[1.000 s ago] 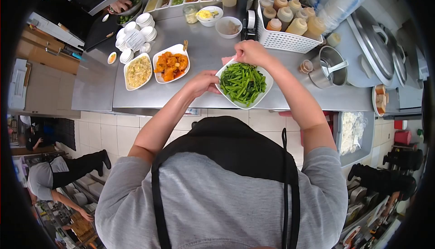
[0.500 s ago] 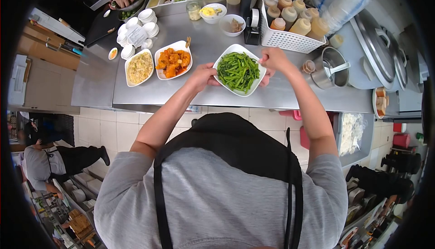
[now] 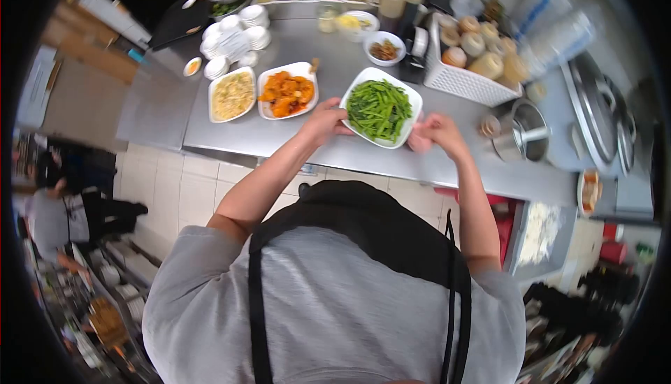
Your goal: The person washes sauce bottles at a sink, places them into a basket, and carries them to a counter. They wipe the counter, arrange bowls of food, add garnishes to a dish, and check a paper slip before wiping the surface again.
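Note:
A white squarish bowl (image 3: 417, 108) heaped with green leafy stems (image 3: 379, 109) is near the counter's front edge. My left hand (image 3: 326, 120) is closed on its left rim, the thumb over the edge. Just off the bowl's right side is my right hand (image 3: 439, 134), its fingers curled together and blurred; anything in them cannot be made out. To the left stand a white dish of orange sauced pieces (image 3: 287, 96) and a white dish of fried rice (image 3: 232, 96).
Stacked small white dishes (image 3: 255, 38) stand at the back left. Behind the bowl are a small bowl of brown food (image 3: 384, 51) and a white basket of squeeze bottles (image 3: 465, 85). A steel pot (image 3: 523, 136) sits to the right. Other people (image 3: 59, 220) are at the far left.
My right hand has come away from the bowl's right rim and sits lower, beside it. My left hand keeps its hold. The whole view has shifted, with the counter appearing further right.

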A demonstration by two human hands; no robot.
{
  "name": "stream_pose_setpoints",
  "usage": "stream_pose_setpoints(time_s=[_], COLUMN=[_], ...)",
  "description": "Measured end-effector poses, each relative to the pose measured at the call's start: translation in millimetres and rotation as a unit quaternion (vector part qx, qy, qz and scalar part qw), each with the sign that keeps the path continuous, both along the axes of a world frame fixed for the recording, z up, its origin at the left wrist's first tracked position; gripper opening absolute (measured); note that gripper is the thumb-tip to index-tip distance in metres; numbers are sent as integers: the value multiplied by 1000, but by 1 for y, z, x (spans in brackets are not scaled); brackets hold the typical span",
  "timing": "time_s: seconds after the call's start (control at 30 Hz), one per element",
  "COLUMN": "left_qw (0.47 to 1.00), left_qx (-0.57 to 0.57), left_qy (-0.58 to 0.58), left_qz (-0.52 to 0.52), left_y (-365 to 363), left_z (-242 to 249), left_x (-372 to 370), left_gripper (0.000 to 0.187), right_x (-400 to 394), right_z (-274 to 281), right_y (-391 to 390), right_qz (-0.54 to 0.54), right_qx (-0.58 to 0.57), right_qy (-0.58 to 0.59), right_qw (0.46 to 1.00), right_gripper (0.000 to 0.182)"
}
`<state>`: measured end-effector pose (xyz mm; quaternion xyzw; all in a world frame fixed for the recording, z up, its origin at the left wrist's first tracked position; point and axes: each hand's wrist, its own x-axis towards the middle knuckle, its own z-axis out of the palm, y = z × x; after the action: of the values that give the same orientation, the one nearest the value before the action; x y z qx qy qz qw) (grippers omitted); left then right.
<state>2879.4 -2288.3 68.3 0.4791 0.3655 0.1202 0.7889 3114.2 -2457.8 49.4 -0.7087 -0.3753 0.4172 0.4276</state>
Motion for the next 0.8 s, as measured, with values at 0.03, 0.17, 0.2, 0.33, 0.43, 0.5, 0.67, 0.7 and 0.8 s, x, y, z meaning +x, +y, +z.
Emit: stream_pose_setpoints(time_s=[0.03,0.17,0.2,0.33,0.43,0.5,0.67,0.7,0.8], left_qw=[1000,993,989,971,954,915,831,806,774], left_qx=[6,-24,-32,1,89,70,11,-16,-36], left_qy=[0,-93,-114,-152,-145,-177,-174,-173,-146], left_qz=[26,66,93,187,245,355,528,565,615], left_y=[5,32,39,89,137,169,273,292,334], left_z=[1,22,35,58,73,72,13,-2,-46], left_x=[-5,-43,-56,-133,-210,-257,-370,-387,-423], left_gripper=[36,38,39,41,33,33,38,40,37], right_x=[6,34,37,12,-14,-36,-96,-101,-130], right_z=[-1,-11,-11,3,1,-6,-26,-37,-44], right_y=[-4,1,3,33,56,73,116,126,150], right_qz=[13,-38,-31,-87,-25,2,48,67,41], right_qx=[11,53,86,94,87,84,50,25,-16], right_qy=[41,-182,-330,-296,-261,-244,-182,-159,-10], right_qw=[999,981,940,946,961,966,981,985,999], right_gripper=[15,17,19,22,21,21,22,25,35])
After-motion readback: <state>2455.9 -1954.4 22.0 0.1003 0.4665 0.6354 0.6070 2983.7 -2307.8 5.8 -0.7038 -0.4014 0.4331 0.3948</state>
